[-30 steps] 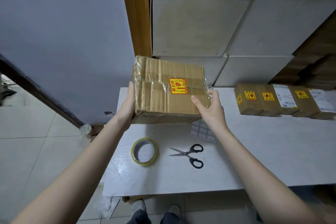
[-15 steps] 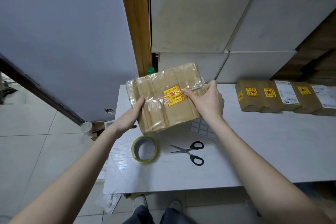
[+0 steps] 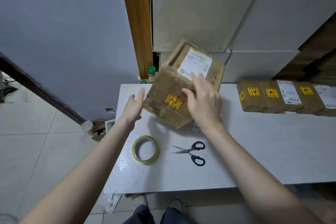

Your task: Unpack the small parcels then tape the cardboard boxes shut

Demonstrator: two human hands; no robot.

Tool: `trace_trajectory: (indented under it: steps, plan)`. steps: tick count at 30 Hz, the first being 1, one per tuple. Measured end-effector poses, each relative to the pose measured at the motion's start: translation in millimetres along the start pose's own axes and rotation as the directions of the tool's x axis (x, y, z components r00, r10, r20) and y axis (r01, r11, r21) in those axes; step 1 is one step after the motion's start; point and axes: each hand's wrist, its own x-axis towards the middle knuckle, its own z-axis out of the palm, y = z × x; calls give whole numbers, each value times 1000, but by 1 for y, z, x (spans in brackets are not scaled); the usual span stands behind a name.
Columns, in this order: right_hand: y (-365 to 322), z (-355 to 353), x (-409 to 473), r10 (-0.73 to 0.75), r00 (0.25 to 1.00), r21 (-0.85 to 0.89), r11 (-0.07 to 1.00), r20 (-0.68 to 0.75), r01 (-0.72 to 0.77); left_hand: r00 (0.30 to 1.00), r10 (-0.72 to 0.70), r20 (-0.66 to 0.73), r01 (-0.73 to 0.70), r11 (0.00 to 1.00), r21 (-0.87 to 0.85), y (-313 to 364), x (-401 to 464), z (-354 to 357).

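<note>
Parcel: brown cardboard parcel (image 3: 174, 96) w/ clear film wrap, tilted on one corner over far-left part of white table (image 3: 254, 151); yellow fragile sticker (image 3: 174, 101) faces camera, white shipping label (image 3: 195, 64) on upper face.
R hand: right hand (image 3: 203, 102) lies on parcel's near face, fingers spread and fairly straight, pressing/steadying rather than wrapping round.
L hand: left hand (image 3: 134, 105) at parcel's left edge, fingers extended, blurred; fingertips at or just touching the edge, can't tell which. Nothing held.
Handling: prob. light, since it balances on a corner under flat hands. Board stiff, film slick, so palms may slide; sticker says fragile. Best hold = opposite side faces, thumbs on top, not the film seams.
Tools: tape roll (image 3: 145, 149) and scissors (image 3: 191, 152) lie near front, apart from parcel.
Others: row of small parcels (image 3: 285, 96) at right, cut off by frame edge.
Hidden: parcel's underside and back; label text too small; sheet under R wrist mostly covered.
</note>
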Motion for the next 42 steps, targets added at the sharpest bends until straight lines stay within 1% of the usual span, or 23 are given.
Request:
trace_trajectory:
  steps: [1, 3, 4, 6, 7, 8, 10, 13, 14, 16, 18, 20, 21, 22, 24, 25, 26, 29, 31, 34, 39, 41, 42]
  plan:
    - [1, 1, -5, -143, 990, -21, 990, -6, 142, 999, -3, 35, 8, 993, -119, 9, -1, -2]
    - [3, 4, -15, -367, 930, -47, 929, -1, 367, 989, -9, 150, 60, 939, -337, 26, -4, -8]
    - [5, 7, -20, -437, 900, -54, 898, 8, 436, 975, 16, 222, 66, 933, -353, 32, -5, -9]
    - [6, 14, -29, -512, 857, -49, 856, 58, 515, 939, 129, 317, -65, 977, -205, 38, -10, -3]
    - [6, 18, -33, -523, 848, -41, 849, 90, 528, 929, 182, 321, -155, 982, -108, 37, -13, 3]
    - [8, 20, -35, -515, 848, -40, 852, 125, 523, 931, 221, 291, -222, 975, -33, 33, -14, 8]
    - [12, 23, -38, -467, 856, -45, 872, 223, 488, 939, 271, 211, -289, 955, 60, 18, -12, 15]
    - [23, 23, -40, -429, 814, 33, 891, 392, 453, 930, 328, 166, -349, 930, 118, 3, -11, 20]
    - [26, 22, -39, -389, 817, 65, 913, 426, 402, 919, 363, 154, -383, 915, 124, 2, -10, 22]
    - [34, 17, -39, -209, 862, 45, 976, 462, 212, 891, 430, 148, -450, 879, 158, 2, -10, 27]
    - [39, 13, -41, 14, 887, -19, 1000, 461, -6, 880, 446, 165, -474, 847, 240, -2, -11, 32]
    - [35, 12, -43, 94, 880, 68, 988, 465, -142, 890, 426, 164, -456, 809, 371, -6, -12, 35]
    - [31, 13, -42, 109, 880, 157, 967, 463, -202, 886, 442, 140, -453, 760, 466, -6, -12, 37]
    - [28, 14, -37, 131, 878, 233, 936, 461, -262, 867, 483, 121, -457, 676, 578, -6, -13, 38]
    - [28, 18, -24, 168, 859, 250, 914, 483, -319, 803, 577, 150, -478, 472, 741, -3, -12, 39]
    - [29, 20, -16, 172, 852, 214, 926, 494, -312, 784, 593, 183, -487, 406, 773, 1, -10, 39]
    - [30, 22, -8, 175, 851, 177, 939, 494, -296, 782, 587, 208, -490, 374, 787, 5, -5, 38]
    - [31, 30, 19, 153, 855, 37, 980, 495, -197, 805, 554, 214, -466, 365, 806, 21, 13, 38]
    - [28, 40, 32, 110, 816, -82, 994, 567, -77, 821, 524, 227, -439, 325, 837, 30, 26, 39]
    - [24, 54, 33, 77, 750, -182, 982, 657, 59, 834, 473, 284, -421, 213, 882, 30, 38, 35]
    - [31, 61, 31, 95, 711, -196, 979, 696, 61, 842, 444, 306, -413, 167, 895, 28, 45, 43]
    - [30, 60, 34, 94, 708, -179, 983, 700, 46, 837, 447, 315, -435, 194, 879, 31, 45, 42]
    - [28, 58, 36, 91, 713, -159, 987, 695, 28, 826, 464, 319, -466, 245, 850, 34, 44, 37]
